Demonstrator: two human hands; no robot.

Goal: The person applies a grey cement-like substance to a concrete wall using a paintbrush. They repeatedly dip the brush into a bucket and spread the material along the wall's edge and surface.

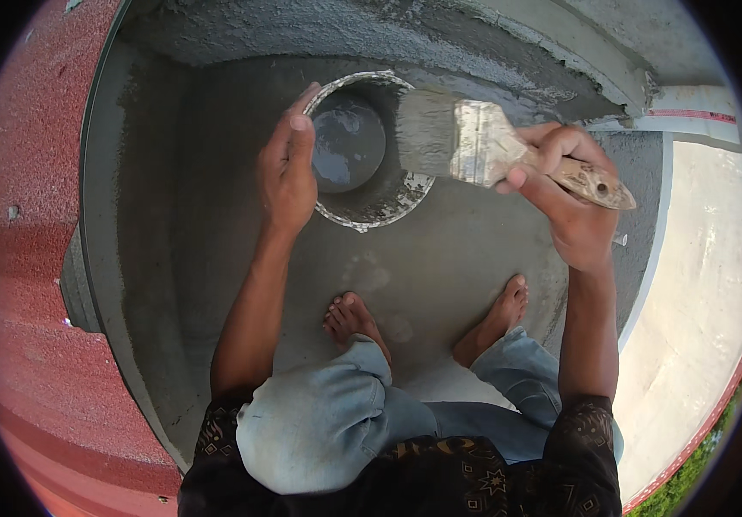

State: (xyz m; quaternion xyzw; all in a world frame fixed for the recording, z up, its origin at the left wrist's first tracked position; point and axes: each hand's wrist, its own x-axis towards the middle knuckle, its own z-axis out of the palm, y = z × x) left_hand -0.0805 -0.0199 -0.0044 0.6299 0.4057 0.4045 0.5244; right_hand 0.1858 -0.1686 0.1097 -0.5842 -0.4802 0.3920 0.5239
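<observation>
In my right hand [573,185] is a wide paintbrush [487,142] with a wooden handle, its bristles and metal band coated in grey. The fingers wrap round the handle, and the bristles point left over the right rim of a bucket. That round bucket [410,200] has a rim spattered with dried white and grey. Grey liquid [349,142] lies in its bottom. My left hand [289,164] grips the bucket's left side, thumb near the rim and fingers along the outer wall, partly hidden.
My bare feet [358,323] stand on a smooth grey cement floor [242,215]. A rough plastered ledge [371,39] runs along the far side. Red sheeting [26,284] lies beyond the left edge, and a pale surface [690,258] extends on the right. A white pipe [698,103] shows at far right.
</observation>
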